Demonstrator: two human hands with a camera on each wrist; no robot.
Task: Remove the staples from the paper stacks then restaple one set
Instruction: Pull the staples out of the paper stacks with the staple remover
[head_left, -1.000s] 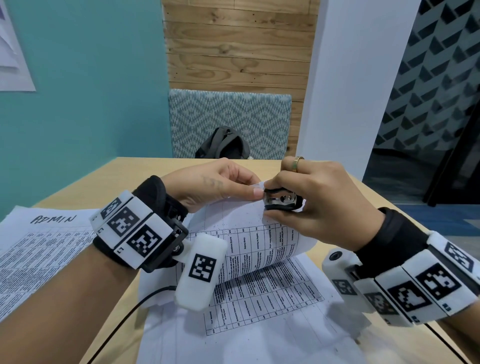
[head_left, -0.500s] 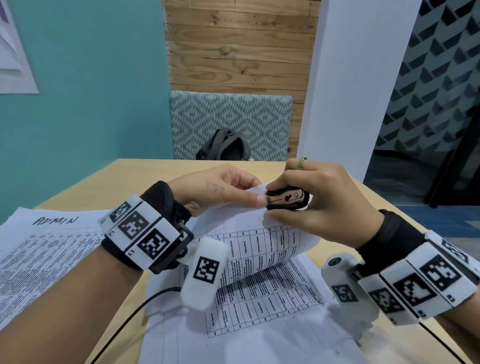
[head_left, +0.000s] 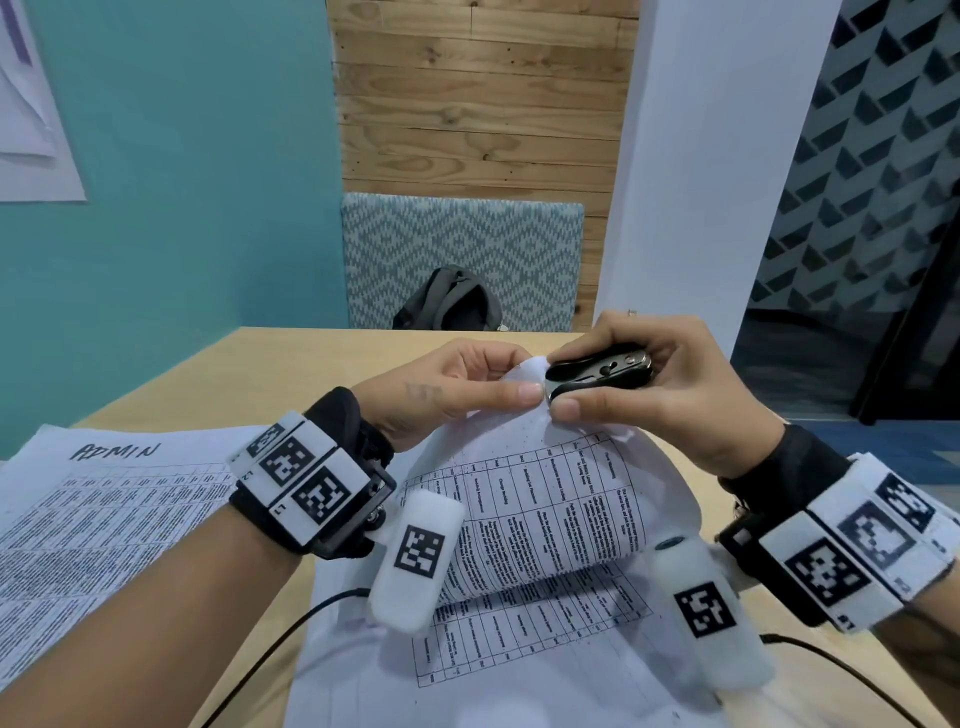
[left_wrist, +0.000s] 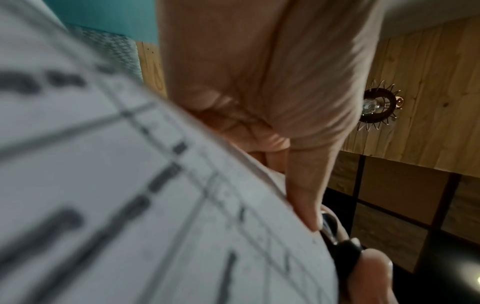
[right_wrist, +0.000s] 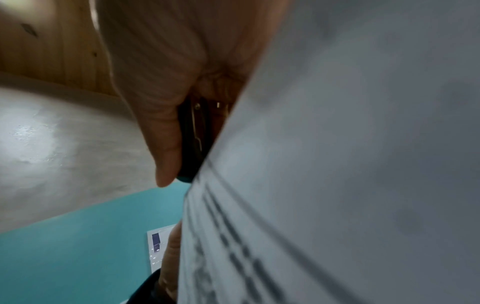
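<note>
From the head view, we are at the removing step: our left hand (head_left: 447, 387) pinches the raised corner of the paper stack (head_left: 545, 499) above the surface (head_left: 291, 358), while our right hand (head_left: 670, 395) squeezes the staple remover (head_left: 597, 375) against that corner. Next, we judge, calls for a steady pull away.

At the left wrist, the thumb (left_wrist: 306, 185) presses the sheet beside the tool.

At the right wrist, the remover (right_wrist: 193, 135) sits between thumb and paper; the staple itself is hidden.

Both wrists — black cuffs (head_left: 340, 415) under white blocks (head_left: 306, 475) printed with black square codes; white pods (head_left: 418, 561) hang below, black cables (head_left: 291, 631) trailing.
</note>
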